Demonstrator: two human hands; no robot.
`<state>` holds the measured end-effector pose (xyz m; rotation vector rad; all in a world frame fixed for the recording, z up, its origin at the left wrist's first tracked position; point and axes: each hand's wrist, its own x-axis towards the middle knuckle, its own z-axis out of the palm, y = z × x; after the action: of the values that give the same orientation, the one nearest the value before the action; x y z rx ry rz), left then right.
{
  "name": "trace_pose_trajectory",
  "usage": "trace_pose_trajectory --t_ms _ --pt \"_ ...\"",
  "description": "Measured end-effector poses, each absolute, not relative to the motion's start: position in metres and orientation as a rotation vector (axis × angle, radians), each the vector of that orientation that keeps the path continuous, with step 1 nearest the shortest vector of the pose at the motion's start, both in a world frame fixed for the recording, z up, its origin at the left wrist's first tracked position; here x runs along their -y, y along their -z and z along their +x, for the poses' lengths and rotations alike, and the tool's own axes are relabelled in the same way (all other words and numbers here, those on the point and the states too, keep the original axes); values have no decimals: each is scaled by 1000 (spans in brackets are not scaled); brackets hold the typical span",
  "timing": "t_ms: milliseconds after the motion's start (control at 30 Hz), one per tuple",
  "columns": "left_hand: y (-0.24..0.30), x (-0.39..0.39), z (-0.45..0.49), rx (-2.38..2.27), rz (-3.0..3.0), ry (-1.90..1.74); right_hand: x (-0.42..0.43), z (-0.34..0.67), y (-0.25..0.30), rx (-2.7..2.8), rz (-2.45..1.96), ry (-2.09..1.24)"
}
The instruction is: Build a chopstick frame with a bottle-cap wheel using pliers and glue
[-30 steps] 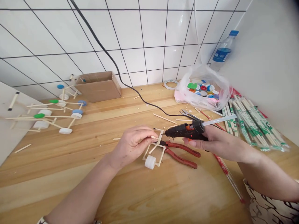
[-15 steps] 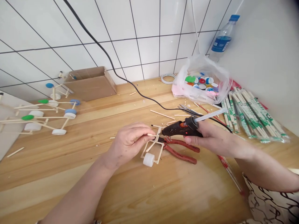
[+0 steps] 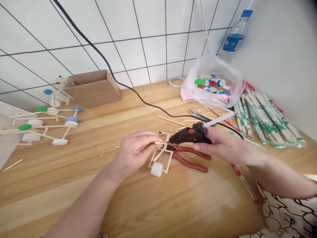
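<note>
Tiled white wall (image 3: 138, 39) rises behind a pine workbench (image 3: 173, 205), and my work sits at the centre of the bench. My left hand (image 3: 135, 152) is closed in a pinch, thumb and forefinger gripping one short wooden stick (image 3: 158, 142), its tip brought to one stick frame (image 3: 160, 151); that grip appears chosen to position a single small piece precisely. My right hand (image 3: 223, 145) is clenched around one hot glue gun (image 3: 185, 136), with its nozzle directed at the frame's upper corner, close but not clearly touching, and one glue stick (image 3: 219, 119) projecting from the rear.

The frame lies on the bench with one white cap wheel (image 3: 157, 169) at its 6 o'clock. One pair of red-handled pliers (image 3: 190, 164) lies at its 3 o'clock, jaws reaching under the frame's right edge. Three stick-and-cap assemblies (image 3: 42, 124) stand at 9 o'clock, apparently kept out of the working area. One cardboard tray (image 3: 92, 92) sits at 10 o'clock. At 1 o'clock I count one clear plastic bag (image 3: 234, 86) of bottle caps (image 3: 210, 82) and one water bottle (image 3: 232, 39). Chopstick bundles (image 3: 268, 122) lie at 2 o'clock, overlapping too much to count.
</note>
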<state>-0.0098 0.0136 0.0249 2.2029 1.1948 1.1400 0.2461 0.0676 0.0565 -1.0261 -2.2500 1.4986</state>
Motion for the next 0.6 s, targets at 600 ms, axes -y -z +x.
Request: trace_pose_trajectory --t_ms 600 --pt "-24 -13 -11 -1186 2219 -1133 -70 247 -54 2232 -993 -1434"
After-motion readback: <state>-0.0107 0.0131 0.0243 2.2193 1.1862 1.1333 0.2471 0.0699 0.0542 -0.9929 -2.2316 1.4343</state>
